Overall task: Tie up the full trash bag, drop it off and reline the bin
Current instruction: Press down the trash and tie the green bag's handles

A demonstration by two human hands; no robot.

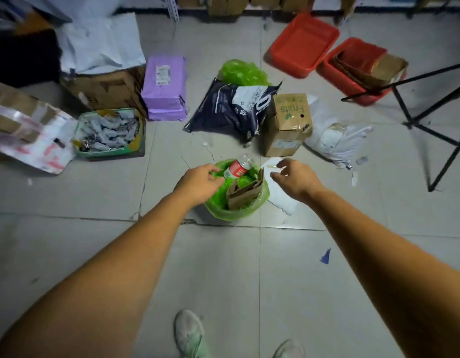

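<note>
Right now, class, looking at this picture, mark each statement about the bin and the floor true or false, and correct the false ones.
1. The trash bag is green. True.
2. The bottle in it has a blue label. False: the label is red.
3. Cardboard pieces stand in the bag. True.
4. Both red tubs are empty. False: the right-hand tub holds cardboard.
5. The right hand grips the bag. False: it hovers beside the bag, holding nothing.

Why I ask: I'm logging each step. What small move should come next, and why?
Probably bring the right hand in to grasp the right rim of the bag: the left hand is at the left rim, while the right hovers open beside it, holding nothing.
</note>
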